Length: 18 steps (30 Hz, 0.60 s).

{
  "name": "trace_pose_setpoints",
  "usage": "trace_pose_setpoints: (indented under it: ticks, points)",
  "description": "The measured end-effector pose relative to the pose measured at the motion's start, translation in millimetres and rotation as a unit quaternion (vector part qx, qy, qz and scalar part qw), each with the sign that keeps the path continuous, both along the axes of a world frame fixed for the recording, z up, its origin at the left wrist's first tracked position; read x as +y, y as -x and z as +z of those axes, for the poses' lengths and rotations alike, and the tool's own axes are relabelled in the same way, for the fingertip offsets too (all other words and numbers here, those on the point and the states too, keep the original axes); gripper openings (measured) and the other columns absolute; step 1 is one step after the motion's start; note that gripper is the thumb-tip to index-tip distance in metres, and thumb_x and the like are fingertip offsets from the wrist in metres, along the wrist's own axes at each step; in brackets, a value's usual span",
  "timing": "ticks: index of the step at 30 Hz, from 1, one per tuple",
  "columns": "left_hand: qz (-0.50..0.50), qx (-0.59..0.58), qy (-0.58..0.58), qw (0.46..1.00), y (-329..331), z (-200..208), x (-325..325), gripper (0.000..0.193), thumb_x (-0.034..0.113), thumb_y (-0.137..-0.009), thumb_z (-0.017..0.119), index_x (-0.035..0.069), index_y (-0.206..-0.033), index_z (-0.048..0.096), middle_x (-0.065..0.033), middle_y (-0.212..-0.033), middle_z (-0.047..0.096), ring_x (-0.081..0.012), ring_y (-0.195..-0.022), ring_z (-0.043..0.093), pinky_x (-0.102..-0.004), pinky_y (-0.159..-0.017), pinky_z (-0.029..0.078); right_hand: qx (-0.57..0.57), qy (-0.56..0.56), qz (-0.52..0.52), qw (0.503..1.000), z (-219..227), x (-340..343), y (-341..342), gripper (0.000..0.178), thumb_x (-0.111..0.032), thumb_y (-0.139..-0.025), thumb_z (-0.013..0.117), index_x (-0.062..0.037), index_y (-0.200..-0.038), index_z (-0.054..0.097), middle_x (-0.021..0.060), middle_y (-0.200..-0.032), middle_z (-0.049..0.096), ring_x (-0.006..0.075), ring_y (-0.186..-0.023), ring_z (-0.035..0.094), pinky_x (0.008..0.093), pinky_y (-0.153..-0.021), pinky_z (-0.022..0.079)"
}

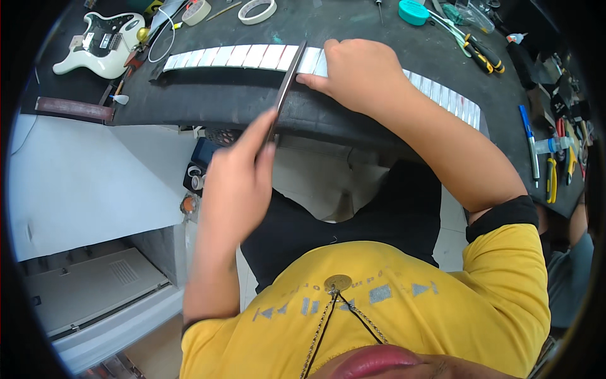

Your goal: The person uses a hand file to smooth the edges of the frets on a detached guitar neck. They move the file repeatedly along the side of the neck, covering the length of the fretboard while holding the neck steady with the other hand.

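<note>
Yellow shirt [404, 303] lowest, left hand [237, 183] pinches a thin dark file [287, 82] reaching toward one o'clock across the taped neck [252, 57], right hand [360, 72] pressing it flat.

White electric guitar body [101, 43] at 10 o'clock; 2 tape rolls [257, 11] at 12; teal round tin [413, 12] and yellow-handled pliers [483, 55] toward 1; blue pen [529, 140] at 3.

file [287, 79] across neck [252, 55] | guitar body [101, 41] far L | pliers [483, 54] R
</note>
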<state>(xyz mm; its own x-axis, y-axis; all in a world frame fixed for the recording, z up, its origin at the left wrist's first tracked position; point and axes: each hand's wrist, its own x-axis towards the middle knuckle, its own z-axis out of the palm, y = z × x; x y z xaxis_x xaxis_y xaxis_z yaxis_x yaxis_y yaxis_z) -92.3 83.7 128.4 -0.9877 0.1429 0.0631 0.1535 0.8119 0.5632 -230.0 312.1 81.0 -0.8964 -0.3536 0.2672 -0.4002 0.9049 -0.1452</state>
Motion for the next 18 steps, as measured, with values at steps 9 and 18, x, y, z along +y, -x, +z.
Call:
trace_pose_setpoints:
  ticks: [9,18]
  points:
    - [-0.021,0.04,0.034,0.998,17,-11,3,0.051,0.004,-0.109,0.069,0.01,-0.159,0.069,-0.0293,-0.119,0.08,-0.0523,-0.105,0.079,-0.0507,-0.092,0.062,0.018,0.013,0.01,1.0,-7,3,2,0.062,-0.063,-0.103,0.078,-0.0017,-0.096,0.084,0.0178,-0.089,0.084,0.0365,-0.09,0.085,0.0473,-0.077,0.068]
    - [-0.015,0.058,0.113,0.992,64,4,18,0.048,0.008,-0.11,0.069,0.011,-0.158,0.07,-0.0309,-0.126,0.08,-0.0527,-0.117,0.076,-0.0485,-0.099,0.062,0.015,0.019,0.021,0.999,-3,-7,2,0.06,-0.063,-0.103,0.079,-0.0037,-0.097,0.086,0.0164,-0.091,0.085,0.0359,-0.09,0.085,0.0474,-0.079,0.068]
